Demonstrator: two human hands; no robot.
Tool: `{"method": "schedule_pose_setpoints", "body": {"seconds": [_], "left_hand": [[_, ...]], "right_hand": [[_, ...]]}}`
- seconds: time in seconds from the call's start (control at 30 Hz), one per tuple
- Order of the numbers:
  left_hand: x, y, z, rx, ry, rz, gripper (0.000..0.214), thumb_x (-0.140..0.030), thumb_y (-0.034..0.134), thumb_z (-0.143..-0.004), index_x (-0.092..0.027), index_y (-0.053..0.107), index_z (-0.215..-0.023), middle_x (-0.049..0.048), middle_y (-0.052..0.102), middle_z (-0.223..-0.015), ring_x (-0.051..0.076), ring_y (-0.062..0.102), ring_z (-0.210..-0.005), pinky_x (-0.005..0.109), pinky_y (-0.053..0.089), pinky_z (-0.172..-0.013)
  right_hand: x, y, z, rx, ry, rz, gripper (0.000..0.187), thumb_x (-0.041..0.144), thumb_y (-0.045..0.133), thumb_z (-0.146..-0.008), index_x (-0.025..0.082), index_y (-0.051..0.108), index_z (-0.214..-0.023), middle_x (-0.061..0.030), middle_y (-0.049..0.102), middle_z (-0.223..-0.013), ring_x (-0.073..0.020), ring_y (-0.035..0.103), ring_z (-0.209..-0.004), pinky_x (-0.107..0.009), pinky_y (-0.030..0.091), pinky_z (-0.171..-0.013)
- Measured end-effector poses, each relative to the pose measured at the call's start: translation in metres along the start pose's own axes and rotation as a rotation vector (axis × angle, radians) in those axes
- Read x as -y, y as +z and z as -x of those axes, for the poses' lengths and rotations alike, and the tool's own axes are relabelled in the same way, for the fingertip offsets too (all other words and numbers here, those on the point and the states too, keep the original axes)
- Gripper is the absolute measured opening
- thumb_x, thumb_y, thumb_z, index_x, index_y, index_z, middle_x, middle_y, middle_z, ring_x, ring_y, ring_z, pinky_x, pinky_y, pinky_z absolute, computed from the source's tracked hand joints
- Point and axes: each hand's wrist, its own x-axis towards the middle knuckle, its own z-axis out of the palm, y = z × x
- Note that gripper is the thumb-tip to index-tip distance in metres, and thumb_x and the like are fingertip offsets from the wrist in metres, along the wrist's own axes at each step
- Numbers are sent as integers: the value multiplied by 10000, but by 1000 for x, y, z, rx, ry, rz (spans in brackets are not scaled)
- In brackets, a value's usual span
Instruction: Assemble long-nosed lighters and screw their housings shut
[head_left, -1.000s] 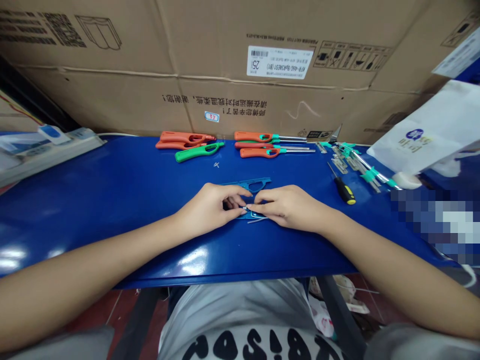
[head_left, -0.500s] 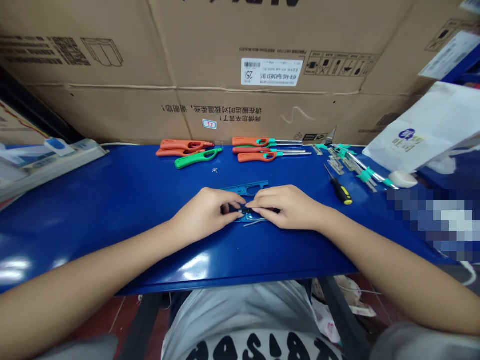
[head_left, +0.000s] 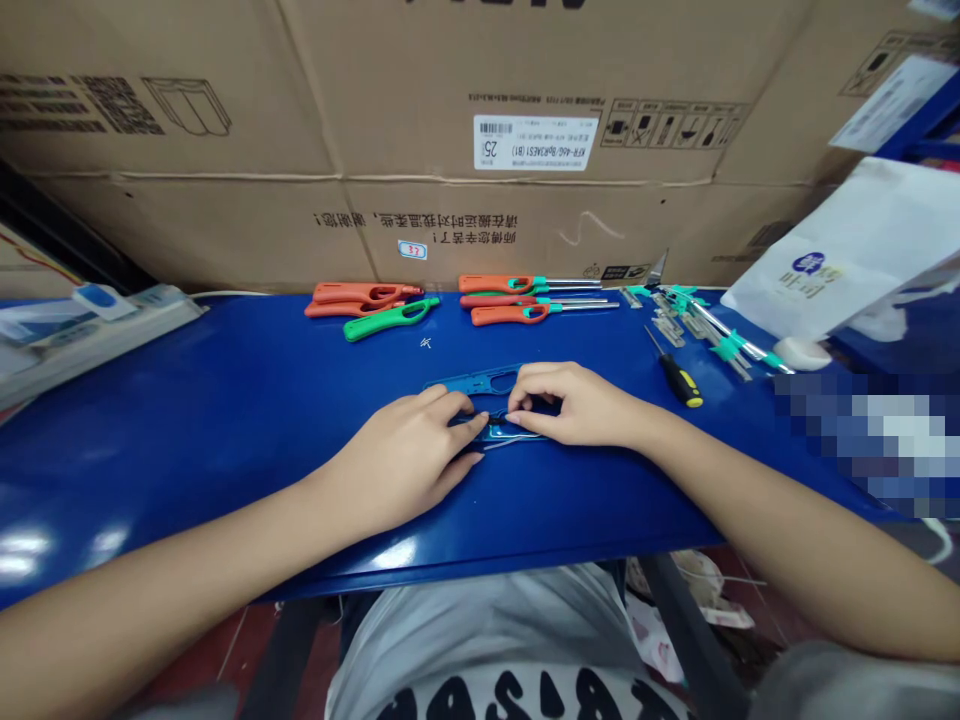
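Observation:
A blue lighter casing half [head_left: 525, 433] lies flat on the table under my fingertips, partly covered by them. In it sits a small black part [head_left: 496, 420]. My left hand [head_left: 416, 455] holds the left end of this casing, index fingertip by the black part and thumb at the near edge. From the other side, my right hand [head_left: 574, 405] closes thumb and index finger in a pinch at the black part; the exact grip is hard to make out. Just beyond lies a second blue casing half [head_left: 480, 383] with a trigger opening. A thin metal rod [head_left: 501, 442] shows along the near edge.
Orange lighter bodies [head_left: 356, 293] and a green one [head_left: 390, 319] lie at the back. Lighters with metal tubes [head_left: 517, 313] are beside them. Rightward are a screwdriver [head_left: 681, 382], several clear and teal lighter parts [head_left: 701, 325] and a white bag [head_left: 832, 260]. A cardboard box [head_left: 405, 120] stands behind.
My left hand has flattened, its thumb moving down and away from the index finger. My right hand's fingers have curled and lifted slightly, uncovering more of the far casing half.

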Motion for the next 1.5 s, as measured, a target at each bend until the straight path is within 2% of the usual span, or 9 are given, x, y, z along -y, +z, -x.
{"method": "schedule_pose_setpoints", "body": {"seconds": [0.2,0.53,0.67,0.77,0.93,1.1,1.3,1.4,1.5], "left_hand": [[-1,2,2,29,34,-103,329,-179,548,-991,-140,661,-1298,127,670,-1093,274,636,-969,404,548,-803],[2,2,2,3,54,-80,246,-158,580,-975,-143,695,-1192,111,705,-1105,279,652,-987,405,507,-796],[3,3,1,-47,24,4,235,-258,577,-987,-162,707,-1157,99,703,-1135,276,655,-1021,422,517,-836],[3,6,0,-83,14,61,270,-306,569,-990,-176,684,-1196,92,696,-1193,279,648,-1075,429,525,-874],[4,13,-4,-108,52,212,245,-212,562,-982,-189,640,-1213,60,700,-1197,242,651,-1104,403,524,-951],[7,17,-6,-102,26,376,183,-176,555,-979,-179,627,-1147,61,689,-1101,226,650,-1042,372,537,-911],[11,18,-7,-81,52,440,187,-166,557,-981,-197,644,-1144,60,683,-1131,221,634,-1087,374,514,-969],[11,18,-7,-82,64,432,196,-164,537,-992,-203,650,-1147,63,673,-1152,219,622,-1110,373,506,-981],[11,17,-6,-84,68,424,194,-179,528,-1001,-203,655,-1146,65,667,-1155,216,615,-1100,376,503,-981]], "right_hand": [[4,-6,3,85,-69,-47,79,147,634,-860,172,673,-925,-27,636,-893,-134,573,-803,-255,446,-747],[13,-22,6,238,-16,-24,58,152,643,-874,167,678,-917,-20,666,-902,-104,520,-696,-241,410,-678],[14,-23,8,211,-3,-8,117,146,665,-866,172,669,-980,-14,667,-931,-105,530,-707,-235,411,-670],[17,-19,9,201,-48,24,150,163,669,-880,185,673,-1028,-28,657,-1009,-125,583,-811,-240,431,-724],[21,-10,9,227,-73,182,135,216,610,-940,225,687,-1051,-41,636,-1124,-162,630,-907,-262,441,-750],[24,-10,10,232,-93,213,223,229,600,-946,244,641,-1165,-51,615,-1201,-164,635,-898,-261,446,-727],[26,-8,10,263,-104,242,119,223,590,-947,236,694,-1002,-31,601,-1134,-137,598,-805,-264,425,-703],[26,-9,9,256,-96,124,93,204,595,-940,208,687,-956,-46,593,-1129,-142,594,-857,-263,438,-741],[26,-17,9,301,-93,-22,67,171,614,-919,184,678,-935,-40,608,-1030,-119,560,-780,-245,441,-714]]}}
